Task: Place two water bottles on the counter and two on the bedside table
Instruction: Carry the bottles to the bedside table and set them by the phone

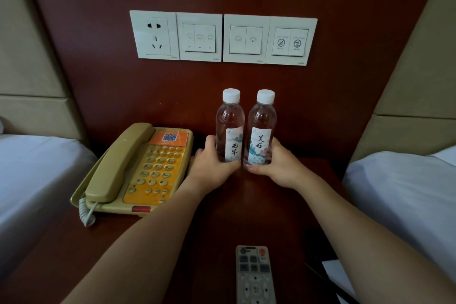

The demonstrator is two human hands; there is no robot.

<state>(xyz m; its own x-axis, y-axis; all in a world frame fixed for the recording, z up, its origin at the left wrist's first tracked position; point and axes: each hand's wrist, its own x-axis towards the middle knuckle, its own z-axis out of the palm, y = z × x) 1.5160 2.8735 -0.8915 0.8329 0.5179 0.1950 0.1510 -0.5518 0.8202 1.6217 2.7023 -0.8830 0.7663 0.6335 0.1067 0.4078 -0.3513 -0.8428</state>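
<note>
Two water bottles, the left bottle (230, 128) and the right bottle (261, 131), are held upright and touching near the bedside table's (283, 205) back edge, each wrapped low by the left hand (212, 163) and right hand (276, 163), likely so they are set down steadily beside the telephone (138, 168).

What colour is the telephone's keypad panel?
Orange, on the beige telephone, seen in the head view.

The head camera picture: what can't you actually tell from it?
- Bottle bases: left bottle and right bottle are covered low down by the left hand and right hand.
- Remote control: lower end cut off by the bottom edge.
- Wall switch lettering: too small to read.
</note>
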